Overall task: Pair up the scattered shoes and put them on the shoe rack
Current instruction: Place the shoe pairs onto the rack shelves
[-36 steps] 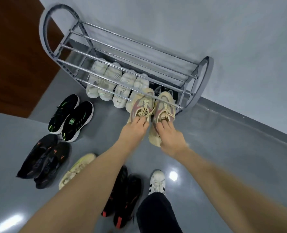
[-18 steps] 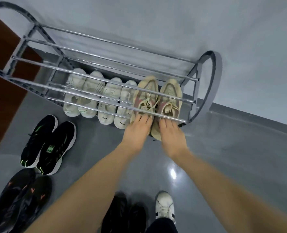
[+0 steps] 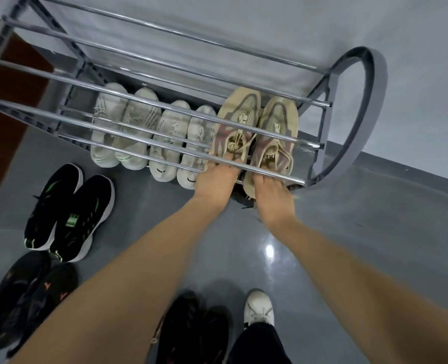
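Note:
A metal shoe rack (image 3: 359,114) stands against the grey wall. On a shelf at its right end sits a tan mesh pair, side by side, toes to the wall. My left hand (image 3: 217,179) grips the heel end of the left tan shoe (image 3: 240,114). My right hand (image 3: 270,198) grips the heel end of the right tan shoe (image 3: 278,122). My fingertips are partly hidden under the front chrome bar. Two white pairs (image 3: 110,122) (image 3: 173,132) fill the shelf to the left. On the floor lie a black-and-green pair (image 3: 68,211), a black-and-orange pair (image 3: 26,295) and a black-and-red pair (image 3: 191,327).
A dark shoe (image 3: 243,198) shows under the tan pair, low in the rack. My own foot in a white sneaker (image 3: 259,307) stands on the glossy grey floor. A brown door (image 3: 5,106) is at the left. The rack's upper bars carry nothing.
Both hands have pushed the tan pair forward from the rack's front edge deep onto the shelf. The view has moved closer to the rack.

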Action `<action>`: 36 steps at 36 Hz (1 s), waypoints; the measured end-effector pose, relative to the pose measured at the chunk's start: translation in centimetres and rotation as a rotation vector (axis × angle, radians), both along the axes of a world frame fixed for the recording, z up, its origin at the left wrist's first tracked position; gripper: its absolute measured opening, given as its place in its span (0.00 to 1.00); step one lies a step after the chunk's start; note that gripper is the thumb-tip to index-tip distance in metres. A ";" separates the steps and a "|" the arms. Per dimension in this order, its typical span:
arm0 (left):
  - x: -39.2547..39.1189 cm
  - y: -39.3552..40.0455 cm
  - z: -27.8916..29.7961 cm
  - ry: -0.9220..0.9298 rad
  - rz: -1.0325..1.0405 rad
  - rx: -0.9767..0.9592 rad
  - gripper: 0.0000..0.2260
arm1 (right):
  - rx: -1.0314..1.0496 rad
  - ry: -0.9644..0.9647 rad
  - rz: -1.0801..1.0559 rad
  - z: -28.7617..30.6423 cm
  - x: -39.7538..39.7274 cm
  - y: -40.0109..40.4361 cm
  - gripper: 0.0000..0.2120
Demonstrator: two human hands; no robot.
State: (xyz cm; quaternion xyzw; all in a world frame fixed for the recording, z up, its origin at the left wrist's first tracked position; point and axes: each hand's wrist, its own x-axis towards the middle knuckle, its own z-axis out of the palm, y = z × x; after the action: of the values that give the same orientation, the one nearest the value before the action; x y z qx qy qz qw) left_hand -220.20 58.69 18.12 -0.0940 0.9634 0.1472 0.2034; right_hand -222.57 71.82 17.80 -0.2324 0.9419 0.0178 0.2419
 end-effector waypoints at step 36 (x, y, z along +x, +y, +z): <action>22.1 -5.5 17.9 0.083 -0.225 0.007 0.14 | -0.149 0.137 -0.151 15.8 23.2 -4.2 0.13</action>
State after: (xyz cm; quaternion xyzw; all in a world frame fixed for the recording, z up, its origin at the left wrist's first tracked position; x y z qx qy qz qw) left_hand -198.09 53.23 35.99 0.0216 0.9749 0.1304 0.1791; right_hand -199.39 67.62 33.60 -0.1765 0.9697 -0.0545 0.1597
